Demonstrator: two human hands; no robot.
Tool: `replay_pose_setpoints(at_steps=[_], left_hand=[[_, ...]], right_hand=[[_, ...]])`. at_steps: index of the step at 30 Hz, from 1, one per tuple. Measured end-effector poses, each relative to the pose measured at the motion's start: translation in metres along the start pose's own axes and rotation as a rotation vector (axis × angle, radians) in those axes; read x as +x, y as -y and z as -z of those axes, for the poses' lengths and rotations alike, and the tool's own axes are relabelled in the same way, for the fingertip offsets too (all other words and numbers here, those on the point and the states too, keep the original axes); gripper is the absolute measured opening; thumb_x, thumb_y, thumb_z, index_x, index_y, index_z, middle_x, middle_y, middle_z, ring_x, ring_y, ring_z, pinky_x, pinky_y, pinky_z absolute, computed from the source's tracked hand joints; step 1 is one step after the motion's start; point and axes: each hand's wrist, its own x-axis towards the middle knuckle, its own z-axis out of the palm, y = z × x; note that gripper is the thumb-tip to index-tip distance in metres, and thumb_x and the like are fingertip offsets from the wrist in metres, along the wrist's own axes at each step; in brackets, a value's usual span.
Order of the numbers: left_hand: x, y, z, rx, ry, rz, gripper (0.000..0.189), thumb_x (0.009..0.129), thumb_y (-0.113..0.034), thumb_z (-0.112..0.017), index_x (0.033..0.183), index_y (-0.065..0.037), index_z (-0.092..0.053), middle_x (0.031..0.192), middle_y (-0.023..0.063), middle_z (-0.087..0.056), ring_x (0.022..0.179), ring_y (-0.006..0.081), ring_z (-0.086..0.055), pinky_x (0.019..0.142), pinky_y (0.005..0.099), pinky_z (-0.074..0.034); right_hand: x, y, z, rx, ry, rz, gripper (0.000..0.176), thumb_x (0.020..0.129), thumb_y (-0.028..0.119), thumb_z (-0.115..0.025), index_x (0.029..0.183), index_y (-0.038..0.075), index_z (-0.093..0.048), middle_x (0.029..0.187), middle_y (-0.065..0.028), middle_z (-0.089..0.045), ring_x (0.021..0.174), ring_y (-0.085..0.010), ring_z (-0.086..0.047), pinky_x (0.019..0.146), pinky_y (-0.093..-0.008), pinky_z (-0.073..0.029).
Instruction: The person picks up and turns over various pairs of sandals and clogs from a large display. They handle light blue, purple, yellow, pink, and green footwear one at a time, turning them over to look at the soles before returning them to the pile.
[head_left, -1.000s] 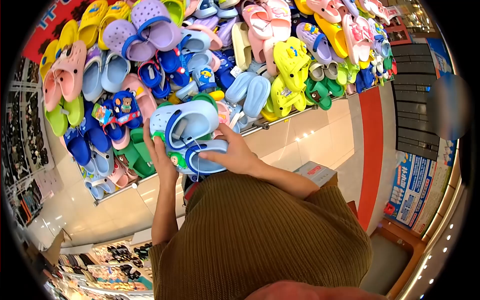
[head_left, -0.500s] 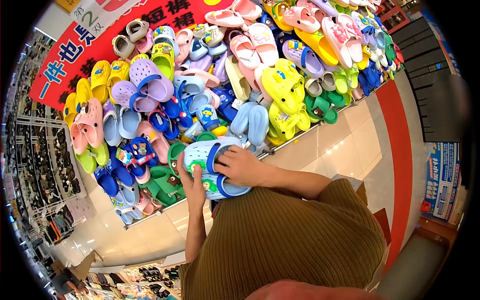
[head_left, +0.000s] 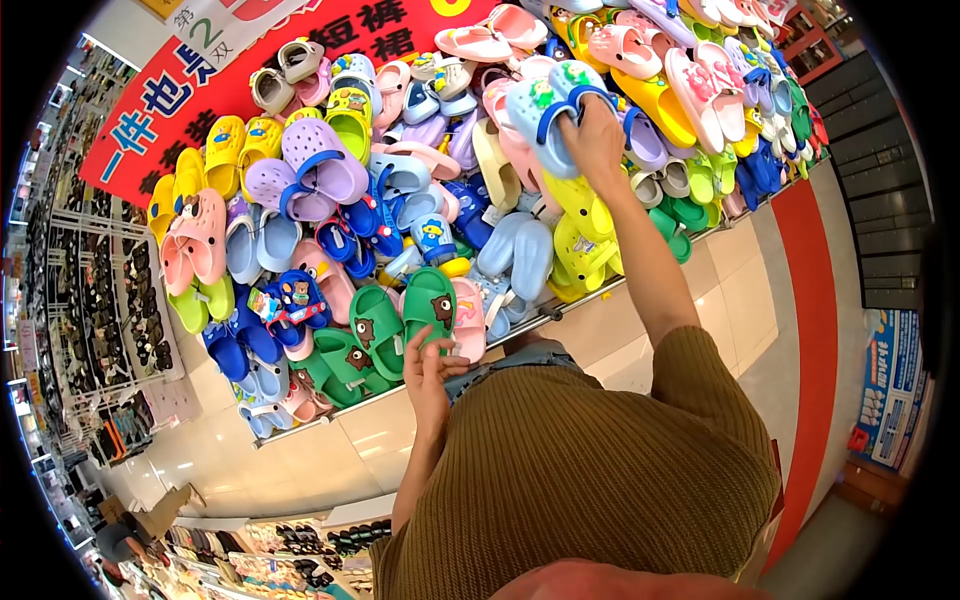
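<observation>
Your right hand (head_left: 597, 140) has carried the pale blue clogs (head_left: 545, 105) up from in front of your chest to the top of the shoe pile (head_left: 300, 165) and grips them by the straps, among pink and yellow slippers. Your left hand (head_left: 428, 365) has let go. It is open now, fingertips at a green clog (head_left: 430, 300) on the pile's lower edge.

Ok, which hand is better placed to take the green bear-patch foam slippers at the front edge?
Left. The left hand is open beside the green bear-patch foam slippers; the right hand is far above, gripping pale blue rubber clogs.
</observation>
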Motion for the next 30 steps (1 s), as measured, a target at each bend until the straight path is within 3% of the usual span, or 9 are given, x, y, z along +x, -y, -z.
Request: replay_pose_setpoints(at_steps=[5, 12, 15, 21, 25, 29, 30], left_hand=[[-0.007, 0.015, 0.025, 0.086, -0.042, 0.043, 0.036, 0.104, -0.021, -0.054, 0.133, 0.0, -0.049, 0.105, 0.0117, -0.066, 0.08, 0.0209, -0.071, 0.066, 0.0298, -0.056], [-0.012, 0.012, 0.027, 0.034, -0.088, 0.092, 0.036, 0.103, -0.023, -0.057, 0.131, -0.001, -0.051, 0.104, 0.0114, -0.068, 0.078, 0.0178, -0.07, 0.066, 0.0273, -0.055], [-0.011, 0.013, 0.031, 0.046, -0.079, 0.072, 0.036, 0.103, -0.024, -0.057, 0.131, -0.003, -0.052, 0.101, 0.0092, -0.066, 0.077, 0.0176, -0.07, 0.065, 0.0261, -0.053], [-0.008, 0.018, 0.046, 0.063, -0.134, 0.063, 0.036, 0.102, -0.023, -0.06, 0.13, -0.002, -0.052, 0.099, 0.0087, -0.067, 0.077, 0.0158, -0.069, 0.064, 0.0253, -0.054], [-0.001, 0.033, 0.06, 0.131, -0.264, -0.045, 0.037, 0.099, -0.018, -0.065, 0.127, 0.002, -0.052, 0.102, 0.008, -0.065, 0.083, 0.013, -0.066, 0.066, 0.0261, -0.054], [0.006, 0.037, 0.067, 0.175, -0.338, -0.123, 0.04, 0.096, -0.016, -0.068, 0.127, 0.004, -0.052, 0.112, 0.0097, -0.063, 0.091, 0.0123, -0.062, 0.071, 0.0266, -0.054], [0.008, 0.035, 0.065, 0.207, -0.355, -0.13, 0.047, 0.094, -0.018, -0.071, 0.13, 0.006, -0.052, 0.118, 0.0127, -0.061, 0.093, 0.0145, -0.061, 0.074, 0.0276, -0.053]], right_hand=[[0.017, -0.031, -0.042, -0.256, 0.221, -0.162, 0.04, 0.084, 0.036, -0.075, 0.102, 0.001, -0.066, 0.104, -0.0215, -0.07, 0.096, -0.0403, -0.068, 0.081, -0.0505, -0.053], [0.028, -0.027, -0.035, -0.253, 0.389, -0.241, 0.05, 0.078, 0.046, -0.076, 0.105, 0.004, -0.071, 0.107, -0.024, -0.071, 0.099, -0.0409, -0.068, 0.085, -0.0493, -0.054], [0.025, -0.029, -0.022, -0.196, 0.431, -0.201, 0.052, 0.077, 0.046, -0.075, 0.107, 0.004, -0.071, 0.104, -0.0203, -0.072, 0.101, -0.0379, -0.069, 0.086, -0.0475, -0.054], [-0.002, -0.037, -0.011, -0.211, 0.219, -0.206, 0.056, 0.08, 0.047, -0.074, 0.117, 0.004, -0.071, 0.112, -0.0164, -0.072, 0.103, -0.0351, -0.069, 0.089, -0.0448, -0.053], [-0.045, 0.004, 0.017, 0.128, -0.04, -0.079, 0.042, 0.087, 0.033, -0.073, 0.114, 0.0, -0.07, 0.107, -0.0168, -0.073, 0.097, -0.032, -0.071, 0.086, -0.04, -0.054], [-0.154, 0.062, -0.008, 0.674, 0.279, -0.214, 0.041, 0.091, 0.023, -0.07, 0.122, -0.002, -0.062, 0.089, -0.013, -0.072, 0.077, -0.0195, -0.068, 0.071, -0.0329, -0.054], [-0.18, 0.077, -0.011, 0.66, 0.535, -0.318, 0.05, 0.091, 0.026, -0.071, 0.129, -0.002, -0.057, 0.084, -0.0127, -0.071, 0.074, -0.0176, -0.067, 0.067, -0.033, -0.054]])
